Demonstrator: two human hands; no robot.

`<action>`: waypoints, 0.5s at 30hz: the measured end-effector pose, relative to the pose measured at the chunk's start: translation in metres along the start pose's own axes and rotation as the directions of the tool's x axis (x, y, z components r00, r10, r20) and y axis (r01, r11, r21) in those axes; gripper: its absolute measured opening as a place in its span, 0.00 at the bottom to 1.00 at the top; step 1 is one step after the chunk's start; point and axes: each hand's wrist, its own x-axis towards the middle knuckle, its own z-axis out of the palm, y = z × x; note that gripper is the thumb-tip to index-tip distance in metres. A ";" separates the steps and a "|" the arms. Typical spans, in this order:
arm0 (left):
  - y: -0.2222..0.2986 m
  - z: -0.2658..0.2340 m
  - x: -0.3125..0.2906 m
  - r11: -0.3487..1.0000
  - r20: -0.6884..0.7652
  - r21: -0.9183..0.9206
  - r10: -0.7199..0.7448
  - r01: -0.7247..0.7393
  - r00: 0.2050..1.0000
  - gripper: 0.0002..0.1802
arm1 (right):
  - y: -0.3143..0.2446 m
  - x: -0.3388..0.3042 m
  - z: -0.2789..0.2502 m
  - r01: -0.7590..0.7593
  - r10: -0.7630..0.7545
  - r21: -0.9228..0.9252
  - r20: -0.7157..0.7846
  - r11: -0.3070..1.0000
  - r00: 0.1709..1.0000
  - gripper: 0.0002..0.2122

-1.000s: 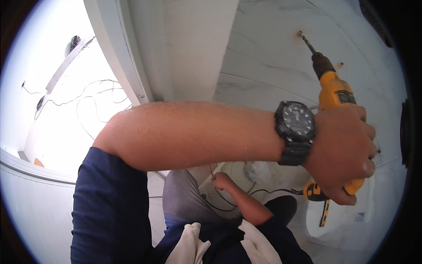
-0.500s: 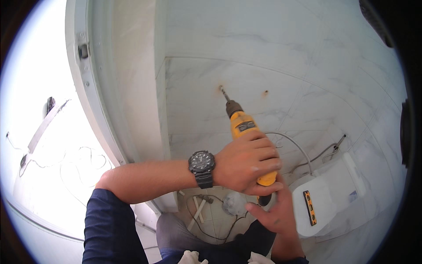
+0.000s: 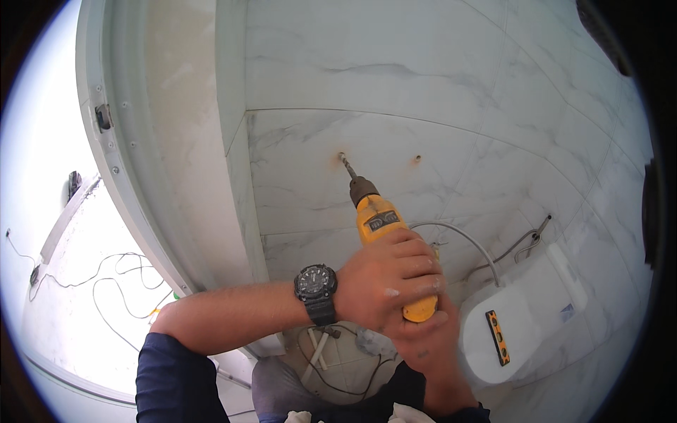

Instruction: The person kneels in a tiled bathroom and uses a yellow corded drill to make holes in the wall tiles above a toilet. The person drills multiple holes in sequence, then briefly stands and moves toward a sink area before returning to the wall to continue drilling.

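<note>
The yellow drill (image 3: 386,243) has moved since a second ago: back then it was far over on the right, and now it sits in the middle with its bit (image 3: 346,166) pushed up to a hole in the wall (image 3: 340,155). The drill points up and a little to the left, against the grey and white marble tiles (image 3: 437,84).

The left hand (image 3: 389,278) is wrapped tight around the back of the drill, with the fingers curled all the way over it. A black watch (image 3: 316,292) sits on that wrist. The right hand (image 3: 427,342) comes up from below and closes on the bottom of the handle, just under the left hand. Both hands touch each other.

A second small hole (image 3: 417,159) is on the wall, a little to the right of the bit. Farther right is a white toilet (image 3: 536,317) with a small orange and black level (image 3: 497,337) lying on its lid. A thin grey hose (image 3: 465,240) curves along the wall behind the drill. On the left is a white door frame (image 3: 127,162), and past it some black wires (image 3: 106,282) lie on the floor.
</note>
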 end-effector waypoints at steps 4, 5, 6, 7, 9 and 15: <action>0.001 0.000 0.002 1.000 -0.041 -0.008 -0.003 0.002 0.999 0.15 | -0.011 0.002 -0.011 -0.098 0.100 -0.028 0.088 0.995 0.991 0.32; 0.001 -0.001 0.002 1.000 -0.036 -0.016 -0.008 0.007 0.999 0.15 | -0.012 0.002 -0.013 -0.088 0.091 -0.031 0.106 0.996 0.990 0.34; 0.000 -0.001 0.002 1.000 -0.044 -0.007 0.005 -0.005 0.999 0.16 | -0.012 0.002 -0.014 -0.065 0.068 -0.024 0.113 0.998 0.991 0.36; 0.000 -0.001 0.003 1.000 -0.046 -0.003 0.011 -0.011 0.999 0.16 | -0.011 0.002 -0.014 -0.093 0.094 -0.014 0.124 0.996 0.988 0.36; 0.001 -0.001 0.002 1.000 -0.049 0.001 0.016 -0.016 0.999 0.17 | -0.008 0.000 -0.014 -0.131 0.127 0.029 0.121 0.991 0.984 0.37; -0.001 0.001 -0.001 0.999 -0.030 -0.007 0.034 -0.035 0.999 0.18 | -0.006 0.001 -0.018 -0.094 0.099 -0.044 0.125 0.995 0.987 0.36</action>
